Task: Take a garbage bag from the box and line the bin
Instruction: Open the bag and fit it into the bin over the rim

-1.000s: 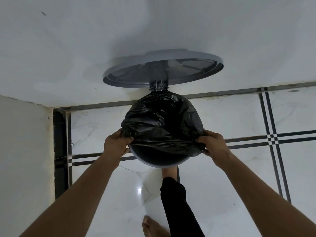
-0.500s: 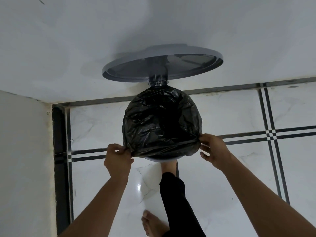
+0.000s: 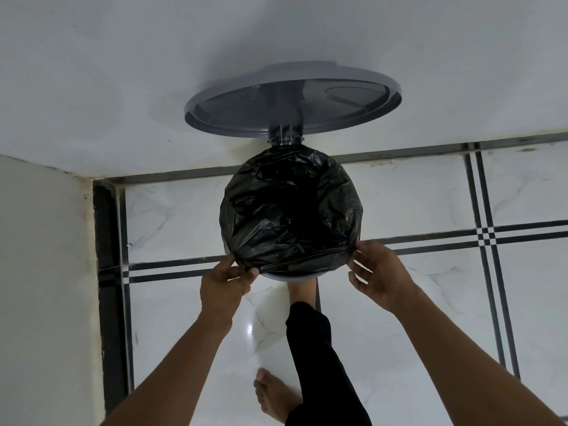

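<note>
A black garbage bag (image 3: 292, 210) covers the round mouth of a pedal bin seen from above; only a sliver of the bin's grey rim (image 3: 285, 276) shows at the near side. The bin's grey lid (image 3: 292, 99) stands up open against the wall. My left hand (image 3: 222, 284) pinches the bag's hem at the near left of the rim. My right hand (image 3: 379, 272) holds the hem at the near right with thumb and fingertips, the other fingers spread. The bag box is out of sight.
The bin stands against a white wall (image 3: 123, 72) near a corner, with a second wall (image 3: 43, 272) on the left. My foot (image 3: 302, 289) in a black trouser leg rests at the bin's base, the other bare foot (image 3: 273, 395) on the glossy tiled floor (image 3: 430, 333).
Both hands have slid along the bag's hem toward the near side of the rim, pulling it lower over the edge. Less grey rim shows now.
</note>
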Motion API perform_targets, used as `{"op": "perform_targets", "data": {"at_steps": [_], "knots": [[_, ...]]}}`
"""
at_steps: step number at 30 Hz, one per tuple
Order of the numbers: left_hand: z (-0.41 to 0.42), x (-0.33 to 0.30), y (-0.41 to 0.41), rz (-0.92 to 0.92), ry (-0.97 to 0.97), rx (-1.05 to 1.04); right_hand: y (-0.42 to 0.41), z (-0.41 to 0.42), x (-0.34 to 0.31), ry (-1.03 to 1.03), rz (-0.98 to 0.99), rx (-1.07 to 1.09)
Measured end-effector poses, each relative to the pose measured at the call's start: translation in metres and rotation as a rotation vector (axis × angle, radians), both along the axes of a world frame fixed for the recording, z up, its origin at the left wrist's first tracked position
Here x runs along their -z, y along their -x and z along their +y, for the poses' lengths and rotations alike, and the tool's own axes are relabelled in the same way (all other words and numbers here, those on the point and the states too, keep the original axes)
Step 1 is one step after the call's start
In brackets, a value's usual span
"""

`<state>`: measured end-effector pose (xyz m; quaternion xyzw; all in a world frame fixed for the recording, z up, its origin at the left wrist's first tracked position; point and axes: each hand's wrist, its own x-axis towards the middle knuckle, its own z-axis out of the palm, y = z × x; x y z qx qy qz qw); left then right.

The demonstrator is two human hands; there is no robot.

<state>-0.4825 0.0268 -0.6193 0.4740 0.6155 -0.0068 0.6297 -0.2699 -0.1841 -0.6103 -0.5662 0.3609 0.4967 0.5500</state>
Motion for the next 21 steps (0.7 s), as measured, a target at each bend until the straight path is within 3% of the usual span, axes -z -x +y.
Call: {"op": "perform_targets", "data": {"at_steps": [7, 14, 19, 21], "knots": [[-0.025, 0.01, 0.002, 0.149, -0.061, -0.074, 0.005, 0.001, 0.003, -0.023, -0.029, 0.094], [-0.037, 0.026, -0.016, 0.186, -0.157, 0.022, 0.008, 0.003, 0.006, 0.227, -0.153, -0.153], [-0.017, 0.036, -0.024, 0.266, -0.168, 0.148, 0.006, 0.014, 0.007, 0.03, -0.058, 0.051], [-0.007, 0.035, -0.023, 0.292, -0.09, 0.158, 0.009, 0.011, 0.008, -0.042, -0.023, 0.096]]}}
